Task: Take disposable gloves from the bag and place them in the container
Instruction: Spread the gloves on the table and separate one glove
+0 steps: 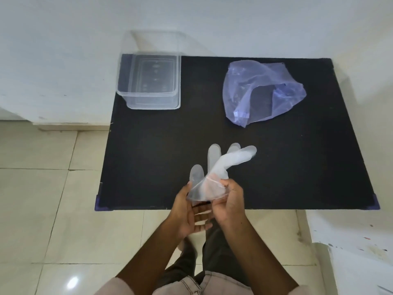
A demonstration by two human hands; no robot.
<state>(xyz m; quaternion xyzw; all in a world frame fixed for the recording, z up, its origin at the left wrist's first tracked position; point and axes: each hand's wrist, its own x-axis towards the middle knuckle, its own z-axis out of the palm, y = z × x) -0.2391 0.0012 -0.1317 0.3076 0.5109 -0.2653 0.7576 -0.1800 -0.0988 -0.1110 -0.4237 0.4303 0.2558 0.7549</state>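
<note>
showing one clear disposable glove (214, 173) held above the near edge of the black table (148, 150), its cuff pinched between both hands and its fingers pointing away from the person, toward the far side. the right hand (228, 204) is closed on the cuff's right side, thumb and fingers bunching the film; the left hand (189, 211) lies half open, palm turned inward, its thumb touching the cuff's left edge and its fingers spread beneath. the glove's long axis runs near-to-far, with one finger bent off to the right. the clear container (150, 81) stands at the far left corner of the table, uncovered and seemingly without contents, well apart from the glove and lying forward and to the left of the grip; the left hand is the nearer to it. the bluish plastic bag (261, 92) lies crumpled at the far right, mouth slack. the table top is matte and dark; pale floor tiles (42, 188) and a white wall (63, 50) surround it.
</note>
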